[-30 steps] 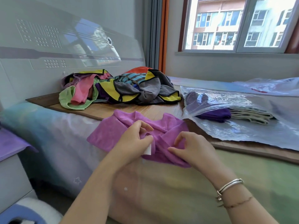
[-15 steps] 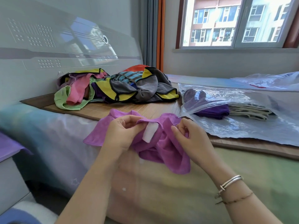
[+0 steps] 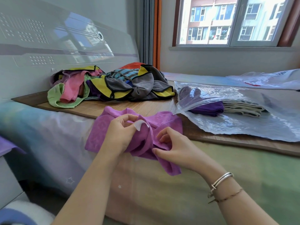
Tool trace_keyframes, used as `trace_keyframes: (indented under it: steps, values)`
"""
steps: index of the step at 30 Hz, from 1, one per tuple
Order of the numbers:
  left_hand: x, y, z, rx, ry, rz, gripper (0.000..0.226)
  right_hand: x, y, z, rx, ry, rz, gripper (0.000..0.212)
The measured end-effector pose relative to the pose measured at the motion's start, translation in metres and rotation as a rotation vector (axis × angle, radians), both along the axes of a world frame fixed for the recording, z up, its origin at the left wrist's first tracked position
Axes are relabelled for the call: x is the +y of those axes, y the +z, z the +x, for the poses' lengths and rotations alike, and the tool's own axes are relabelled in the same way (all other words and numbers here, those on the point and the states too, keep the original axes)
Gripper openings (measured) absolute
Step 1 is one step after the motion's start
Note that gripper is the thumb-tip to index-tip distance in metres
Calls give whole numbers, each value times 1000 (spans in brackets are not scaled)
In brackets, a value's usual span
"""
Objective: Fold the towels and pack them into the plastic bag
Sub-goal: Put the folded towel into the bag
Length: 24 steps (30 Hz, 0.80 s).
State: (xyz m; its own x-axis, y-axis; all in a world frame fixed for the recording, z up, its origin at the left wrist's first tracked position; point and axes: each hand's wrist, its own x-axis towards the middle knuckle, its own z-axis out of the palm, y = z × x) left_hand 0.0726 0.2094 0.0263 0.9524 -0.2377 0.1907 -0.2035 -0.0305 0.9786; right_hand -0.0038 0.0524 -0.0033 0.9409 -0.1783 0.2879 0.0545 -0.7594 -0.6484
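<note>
A crumpled purple towel (image 3: 164,122) with a white label lies at the bed's near edge. My left hand (image 3: 120,135) grips its upper fold beside the label. My right hand (image 3: 173,150) pinches a lower fold just to the right. A clear plastic bag (image 3: 243,125) lies flat at the right, holding a folded dark purple towel (image 3: 209,109) and several folded grey-striped towels (image 3: 241,108). A heap of unfolded towels (image 3: 110,86) in pink, green, yellow and grey sits at the back by the headboard.
A wooden mat (image 3: 146,108) covers the bed under the towels and bag. Another plastic bag (image 3: 267,80) lies at the far right under the window. The headboard (image 3: 48,46) rises at the left. A nightstand edge sits at lower left.
Both hands have worked along the purple towel: the left keeps the label edge raised, and the right has dropped from the upper edge to pinch a lower fold. The camera has tilted slightly.
</note>
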Motion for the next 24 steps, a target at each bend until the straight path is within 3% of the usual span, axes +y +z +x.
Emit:
trace_keyframes:
  steps: [4,8,14,18,24]
  values:
    - [5,3,-3,43,-137,-29,16,0,-8,7,-125,-75,-115,7]
    - [6,0,-4,13,-259,84,12,-3,-4,12,-250,-194,103,13]
    - [-2,-5,-1,-96,-182,44,12,-3,4,10,-245,28,471,27]
    - [-7,-5,-1,-222,-253,50,10,2,4,9,-214,110,481,28]
    - [-10,-6,-2,-265,-288,31,10,2,5,7,-199,147,475,17]
